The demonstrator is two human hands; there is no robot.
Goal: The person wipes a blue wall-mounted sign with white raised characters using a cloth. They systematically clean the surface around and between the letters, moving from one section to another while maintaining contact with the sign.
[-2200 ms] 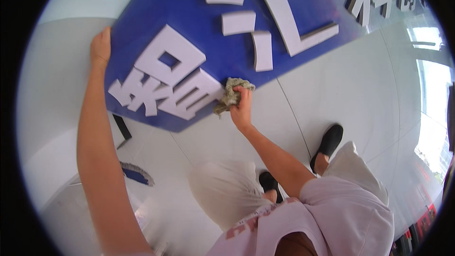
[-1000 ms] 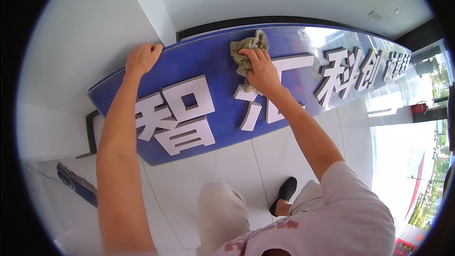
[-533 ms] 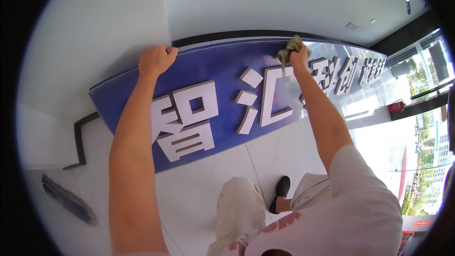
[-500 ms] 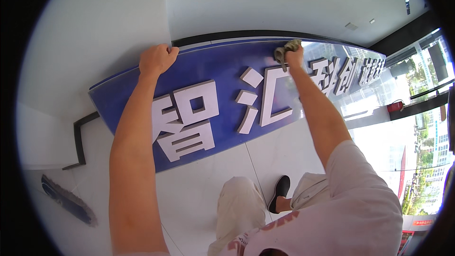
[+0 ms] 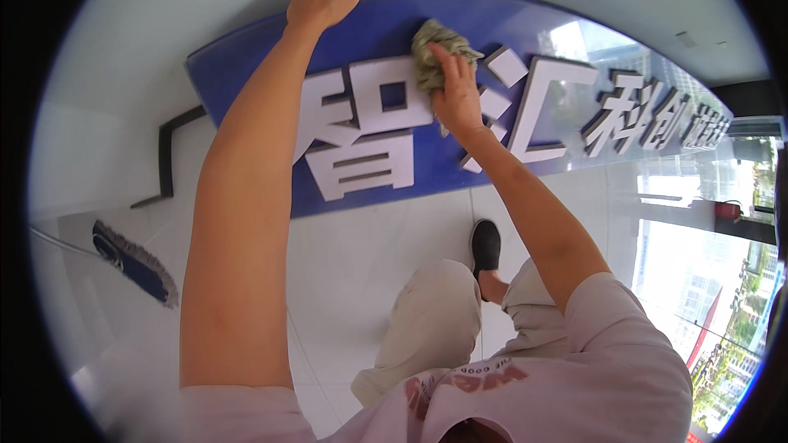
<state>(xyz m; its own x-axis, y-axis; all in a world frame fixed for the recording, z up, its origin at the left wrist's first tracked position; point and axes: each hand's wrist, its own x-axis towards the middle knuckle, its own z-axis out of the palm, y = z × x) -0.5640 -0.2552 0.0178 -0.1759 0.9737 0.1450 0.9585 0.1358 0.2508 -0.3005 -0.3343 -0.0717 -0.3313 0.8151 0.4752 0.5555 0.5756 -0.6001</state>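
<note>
A long blue signboard (image 5: 379, 26) with raised white characters leans against the wall in front of me. My left hand (image 5: 322, 2) is closed over its top edge near the left end, the fingertips hidden behind the edge. My right hand (image 5: 456, 97) presses a crumpled greenish-grey cloth (image 5: 436, 43) against the blue face, its fingers laid over the fabric. The cloth sits between the first large white character (image 5: 384, 89) and the second (image 5: 543, 107), touching or nearly touching the first one's right side.
A dust mop (image 5: 135, 267) with a blue head and grey fringe lies on the pale tiled floor (image 5: 328, 312) to the left. Black trim (image 5: 167, 156) runs along the wall base there. At the right are glass panes (image 5: 665, 262) and a red fire extinguisher (image 5: 727, 211). My black shoe (image 5: 486, 244) stands below the board.
My right hand has slid the cloth leftward along the signboard, from above the second character to beside the first. The cloth is more spread out. My left hand stays on the top edge; the view has shifted.
</note>
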